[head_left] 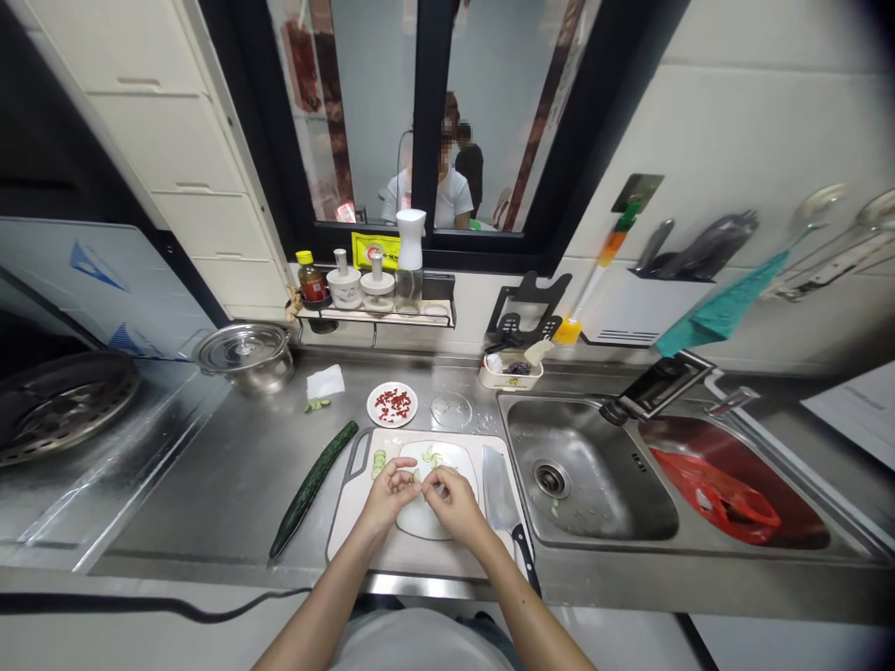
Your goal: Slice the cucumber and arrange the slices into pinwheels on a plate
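Both my hands meet over a white plate [426, 522] lying on a pale cutting board [378, 554]. Thumb and fingers of my left hand [389, 492] pinch a small pale green cucumber slice [418, 476], mostly hidden by the fingertips. My right hand [453, 503] is closed at the same slice, its fingertips touching those of the left. A few thin cucumber slices [432, 456] lie on the far part of the plate. Beside the plate, a short row of cucumber slices [378, 463] rests on the board. A cleaver [498, 489] lies along the board's right side, black handle towards me.
A whole cucumber [313, 489] lies left of the board. Behind it stand a small dish of chopped red pieces [392, 404] and a lidded steel pot [244, 357]. The double sink [591, 536] is on the right, with a red plastic bag [720, 494] in its far basin.
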Demonstrator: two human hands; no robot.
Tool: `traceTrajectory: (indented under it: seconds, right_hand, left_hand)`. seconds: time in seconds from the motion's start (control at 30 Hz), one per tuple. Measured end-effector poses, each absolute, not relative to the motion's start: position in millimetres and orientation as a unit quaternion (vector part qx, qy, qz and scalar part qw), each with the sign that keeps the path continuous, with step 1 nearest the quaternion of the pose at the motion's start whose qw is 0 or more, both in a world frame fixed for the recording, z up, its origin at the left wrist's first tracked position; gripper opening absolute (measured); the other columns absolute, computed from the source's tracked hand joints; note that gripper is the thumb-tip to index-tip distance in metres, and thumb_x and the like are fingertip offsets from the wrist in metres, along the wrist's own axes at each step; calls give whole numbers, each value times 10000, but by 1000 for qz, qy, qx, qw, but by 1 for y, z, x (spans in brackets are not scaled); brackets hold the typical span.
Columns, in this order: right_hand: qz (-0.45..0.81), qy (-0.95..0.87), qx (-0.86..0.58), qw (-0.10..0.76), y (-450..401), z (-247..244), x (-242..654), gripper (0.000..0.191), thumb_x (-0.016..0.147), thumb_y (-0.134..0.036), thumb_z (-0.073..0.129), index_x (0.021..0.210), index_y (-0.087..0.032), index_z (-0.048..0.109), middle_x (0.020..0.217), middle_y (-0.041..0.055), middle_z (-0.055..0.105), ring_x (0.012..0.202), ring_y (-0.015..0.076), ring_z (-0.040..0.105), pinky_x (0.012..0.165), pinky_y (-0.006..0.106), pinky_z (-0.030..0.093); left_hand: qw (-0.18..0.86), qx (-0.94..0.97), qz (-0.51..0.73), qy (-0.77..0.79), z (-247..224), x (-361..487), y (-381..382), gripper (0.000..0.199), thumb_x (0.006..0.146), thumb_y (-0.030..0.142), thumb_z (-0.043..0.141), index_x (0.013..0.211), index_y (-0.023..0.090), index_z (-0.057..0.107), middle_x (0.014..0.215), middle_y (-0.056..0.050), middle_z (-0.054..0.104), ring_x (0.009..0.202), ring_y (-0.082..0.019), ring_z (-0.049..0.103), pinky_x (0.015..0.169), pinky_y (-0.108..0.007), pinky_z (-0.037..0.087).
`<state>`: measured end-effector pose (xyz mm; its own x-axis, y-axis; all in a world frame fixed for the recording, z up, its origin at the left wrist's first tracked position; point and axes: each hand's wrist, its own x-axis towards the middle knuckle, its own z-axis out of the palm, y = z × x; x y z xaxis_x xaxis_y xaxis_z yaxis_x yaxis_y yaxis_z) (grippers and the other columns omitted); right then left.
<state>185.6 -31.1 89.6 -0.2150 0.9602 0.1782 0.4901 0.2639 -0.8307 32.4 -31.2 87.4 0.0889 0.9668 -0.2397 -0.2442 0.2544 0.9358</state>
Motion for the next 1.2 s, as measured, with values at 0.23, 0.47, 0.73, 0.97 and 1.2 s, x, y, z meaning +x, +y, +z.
traceTrajectory:
  seconds: [0.23,0.47,0.73,0.97,1.2]
  right_hand:
    - [418,-642,-514,386,-31,86,189,139,779,-247,530,670,-194,599,675,4,629,673,145,569,648,246,432]
    - [496,-584,-518,381,-36,86,193,142,724,-253,545,610,-178,583,608,-12,596,633,124,548,648,236,432]
    - [571,-519,-539,338,-45,82,198,133,693,-293,557,634,-175,576,566,-15,590,554,111,538,521,206,398]
    - [581,-489,-566,322,-50,60,205,172,715,-336,573,731,-165,589,544,-15,602,501,106,538,488,202,383]
    - [465,-577,-603,296,-48,51,220,106,742,-247,545,724,-171,618,607,-12,606,603,117,545,592,215,420]
  left_hand:
    - [634,398,467,471,84,36,-32,490,566,356,802,986,192,611,692,34,550,663,-104,532,649,-216,389]
    - [630,393,468,479,80,42,-40,511,564,369,796,996,179,601,708,39,525,670,-99,524,665,-223,385]
    - [638,381,464,482,81,48,-50,488,566,325,778,999,158,629,716,32,536,660,-93,515,651,-218,394]
    - [635,371,428,525,72,54,-53,365,567,314,744,869,151,618,619,59,501,558,-71,457,552,-195,331]
    - [609,412,415,535,60,63,-47,307,535,275,753,749,157,568,595,60,511,564,-77,485,571,-197,369]
